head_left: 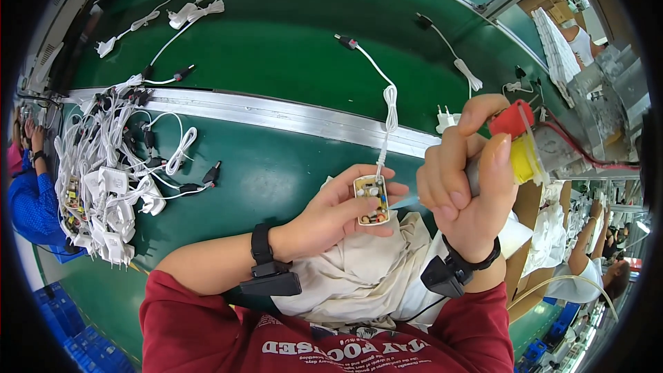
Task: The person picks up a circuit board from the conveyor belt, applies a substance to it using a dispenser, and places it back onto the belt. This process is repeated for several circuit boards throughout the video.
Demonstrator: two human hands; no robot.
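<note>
My left hand [335,207] holds an open white power adapter case [371,200], its circuit board facing up and the thumb resting across it. From the case's far end a white cable [388,107], bundled partway, runs over the metal rail to a black plug on the green surface. My right hand [466,173] is wrapped round a dispensing tool [526,155] with a red top part, a yellow band and red and black wires. The tool's pale tapered nozzle [406,202] points left, its tip at the case's right edge; whether it touches cannot be made out.
A heap of white adapters with tangled cables [114,200] lies at left. A metal rail [262,112] crosses the green bench, beyond which lie several bundled cables [197,10]. Beige cloth [359,269] covers my lap. Other people [34,200] sit left and right.
</note>
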